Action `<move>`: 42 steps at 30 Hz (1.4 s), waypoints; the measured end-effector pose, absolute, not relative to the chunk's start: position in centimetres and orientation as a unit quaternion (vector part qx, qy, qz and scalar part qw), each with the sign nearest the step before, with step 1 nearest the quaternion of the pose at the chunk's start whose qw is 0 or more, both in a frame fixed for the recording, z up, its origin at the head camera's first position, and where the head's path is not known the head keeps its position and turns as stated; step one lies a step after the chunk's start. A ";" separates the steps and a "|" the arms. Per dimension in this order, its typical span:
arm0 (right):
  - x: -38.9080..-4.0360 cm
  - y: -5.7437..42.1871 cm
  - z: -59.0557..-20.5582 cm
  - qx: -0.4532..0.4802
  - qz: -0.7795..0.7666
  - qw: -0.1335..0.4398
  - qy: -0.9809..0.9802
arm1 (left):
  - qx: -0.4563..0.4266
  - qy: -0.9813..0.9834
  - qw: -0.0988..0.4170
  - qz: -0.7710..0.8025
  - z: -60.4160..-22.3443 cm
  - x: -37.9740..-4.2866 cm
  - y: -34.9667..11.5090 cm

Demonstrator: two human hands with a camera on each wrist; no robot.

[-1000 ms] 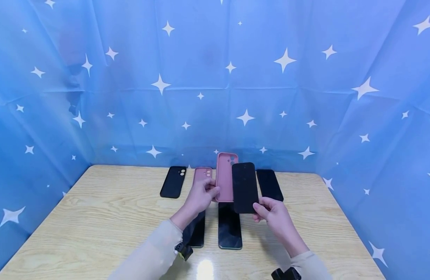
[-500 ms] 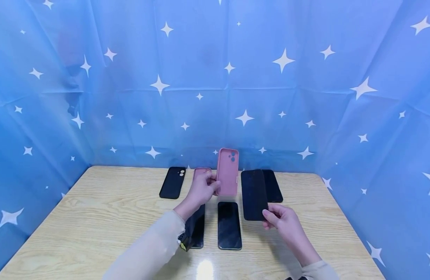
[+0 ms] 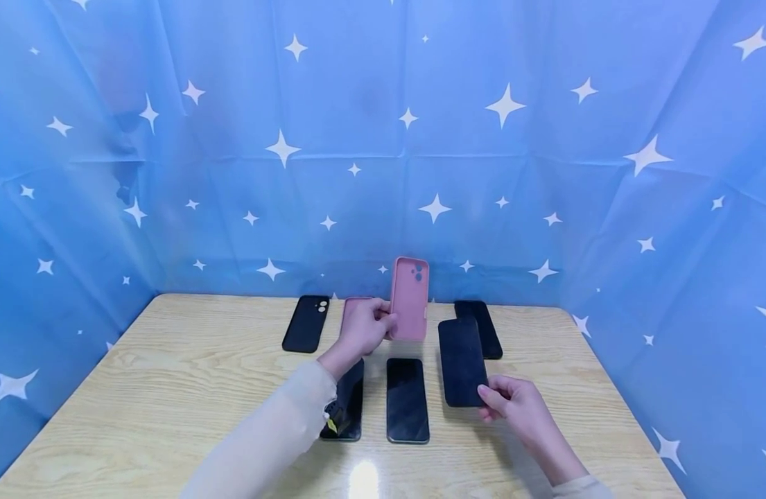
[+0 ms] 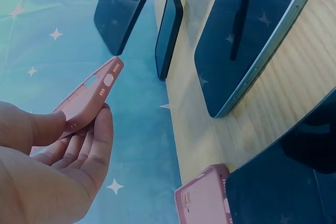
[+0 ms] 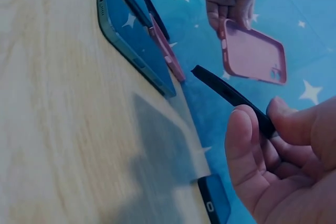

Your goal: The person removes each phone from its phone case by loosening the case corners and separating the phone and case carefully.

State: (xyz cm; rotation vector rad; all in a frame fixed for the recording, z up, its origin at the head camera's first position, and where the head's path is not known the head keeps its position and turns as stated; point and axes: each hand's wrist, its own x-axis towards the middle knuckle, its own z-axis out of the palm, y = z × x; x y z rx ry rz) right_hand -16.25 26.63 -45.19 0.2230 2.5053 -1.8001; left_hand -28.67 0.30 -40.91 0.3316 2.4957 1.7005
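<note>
My left hand [image 3: 362, 327] pinches a pink phone case [image 3: 410, 299] by its lower left edge, raised above the table with its hollow inside towards me and two camera holes at the top. Between thumb and fingers my right hand [image 3: 516, 409] grips a black phone [image 3: 460, 360] at its lower right corner, tilted and clear of the table. In the right wrist view this phone [image 5: 231, 94] shows nearly edge-on, apart from the pink case [image 5: 254, 53]. Behind my left hand lies a second pink phone case [image 3: 353, 306], partly hidden.
A black phone case [image 3: 306, 324] lies at the back left of the wooden table [image 3: 189, 395]. One phone [image 3: 407, 402] lies front centre, another [image 3: 353, 398] under my left forearm. A dark phone [image 3: 482, 329] lies back right. A blue starred curtain [image 3: 358, 138] stands behind.
The black phone in my right hand has moved right and towards me, away from the pink case it overlapped. My left hand has lifted the pink case a little, up and to the right.
</note>
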 end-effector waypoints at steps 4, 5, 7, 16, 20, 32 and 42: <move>-15.8 27.1 -45.7 0.063 -0.584 0.046 0.808 | 0.098 0.830 0.046 0.546 -40.5 -28.9 0.3; -15.7 27.2 -45.8 0.060 -0.584 0.053 0.808 | 0.097 0.831 0.047 0.546 -40.4 -29.0 0.3; -15.4 27.4 -46.0 0.054 -0.581 0.062 0.810 | 0.095 0.831 0.052 0.546 -40.3 -29.1 0.4; -14.6 27.7 -46.9 0.037 -0.586 0.096 0.804 | 0.082 0.842 0.058 0.530 -40.1 -29.3 0.8; -14.4 27.7 -47.1 0.030 -0.590 0.115 0.799 | 0.075 0.843 0.063 0.529 -40.3 -29.5 1.0; -13.9 28.1 -47.9 -0.010 -0.594 0.134 0.793 | 0.081 0.839 0.061 0.535 -40.7 -29.8 0.9; -13.9 27.5 -47.4 0.031 -0.399 0.065 0.914 | 0.064 0.841 0.079 0.531 -40.8 -29.9 1.4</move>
